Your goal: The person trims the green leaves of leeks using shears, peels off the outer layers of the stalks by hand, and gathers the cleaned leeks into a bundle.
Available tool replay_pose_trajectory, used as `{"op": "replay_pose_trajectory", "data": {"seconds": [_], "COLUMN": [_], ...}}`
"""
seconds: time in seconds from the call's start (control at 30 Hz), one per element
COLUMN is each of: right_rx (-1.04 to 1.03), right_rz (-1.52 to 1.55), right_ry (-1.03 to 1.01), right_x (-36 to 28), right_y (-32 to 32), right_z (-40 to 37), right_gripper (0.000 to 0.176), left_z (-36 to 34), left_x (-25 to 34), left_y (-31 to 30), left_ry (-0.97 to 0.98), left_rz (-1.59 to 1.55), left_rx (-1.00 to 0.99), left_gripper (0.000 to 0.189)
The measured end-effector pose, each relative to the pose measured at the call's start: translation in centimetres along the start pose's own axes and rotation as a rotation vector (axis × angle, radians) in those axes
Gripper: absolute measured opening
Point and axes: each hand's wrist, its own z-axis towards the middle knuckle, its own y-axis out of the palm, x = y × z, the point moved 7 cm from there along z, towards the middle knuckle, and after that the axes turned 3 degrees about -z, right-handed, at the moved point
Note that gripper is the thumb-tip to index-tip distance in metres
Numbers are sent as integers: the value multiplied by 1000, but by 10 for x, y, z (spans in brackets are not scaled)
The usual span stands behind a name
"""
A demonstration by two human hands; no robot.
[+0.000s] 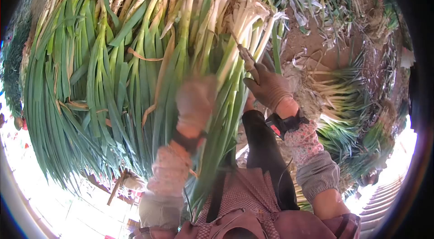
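Observation:
A thick layer of long scallions (149, 44) fills the left and middle of the head view, white root ends toward the top and green leaves hanging toward me. My right hand (271, 89), in a brown glove, is closed around a knife (247, 58) whose thin blade points up and left. Beside that blade lies a bundle of scallions (242, 24) with pale, peeled-looking stalks. My left hand (196, 99), gloved too, is smeared by motion over the green leaves; its fingers cannot be made out.
Loose leaf scraps (298, 4) litter the brown ground (312, 42) at the upper right. Another pile of scallions (339, 99) lies on the right, past my right forearm. My knee in dark cloth (262, 144) is just below the right hand.

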Motion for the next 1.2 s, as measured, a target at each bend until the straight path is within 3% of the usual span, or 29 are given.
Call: {"op": "replay_pose_trajectory", "data": {"seconds": [0.1,0.2,0.3,0.5,0.6,0.7,0.93,1.03,1.2], "right_rx": [53,-66,-208,-168,-72,-123,-89,4,13], "right_rz": [-48,-73,-55,-58,-37,-54,-42,-122,-118], "right_ry": [-148,-206,-172,-233,-176,-182,-144,-235,-182], "right_x": [-23,-47,-54,-60,-53,-64,-59,-71,-77], "right_y": [-4,-3,16,23,18,6,21,7,-9], "right_z": [-10,-20,-18,-9,-2,-16,-2,16,52], "right_gripper": [49,49,49,51,51,52,49,50,52], "left_z": [46,73,86,104,98,93,69,58,53], "left_x": [-39,-64,-77,-80,-75,-85,-106,-104,-103], "left_y": [-28,-23,-18,-5,-8,-5,8,7,8], "left_ry": [-150,-269,-356,-492,-502,-447,-386,-393,-333], "left_rz": [249,409,325,281,150,83,-194,-278,-285], "left_rx": [203,175,97,-74,-92,-62,-49,-14,33], "left_gripper": [18,25,33,36,38,42,65,64,61]}}
